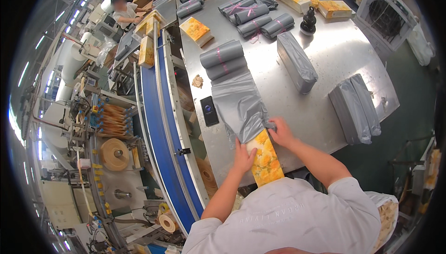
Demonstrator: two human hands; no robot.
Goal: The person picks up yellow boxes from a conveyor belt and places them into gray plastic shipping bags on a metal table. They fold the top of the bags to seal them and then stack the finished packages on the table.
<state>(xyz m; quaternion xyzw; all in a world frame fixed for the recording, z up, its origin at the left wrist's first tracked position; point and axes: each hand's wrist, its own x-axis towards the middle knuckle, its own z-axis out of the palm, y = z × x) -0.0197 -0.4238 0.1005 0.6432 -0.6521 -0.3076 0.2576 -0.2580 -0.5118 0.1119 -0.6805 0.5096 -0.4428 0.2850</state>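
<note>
Two hands work one yellow flowered box [265,158] at the desk's [325,63] near edge: the left hand [243,155] grips its side, the right hand [280,132] pinches the grey bag's [239,103] mouth. The box overhangs the edge; if the thin film snags a corner, it could tear or the box could slip off.

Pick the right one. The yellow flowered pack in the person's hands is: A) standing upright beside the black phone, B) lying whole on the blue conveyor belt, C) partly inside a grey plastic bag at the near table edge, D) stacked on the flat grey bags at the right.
C: the yellow flowered pack has its far end in the mouth of the grey plastic bag, with the left hand and right hand at that opening.
</note>
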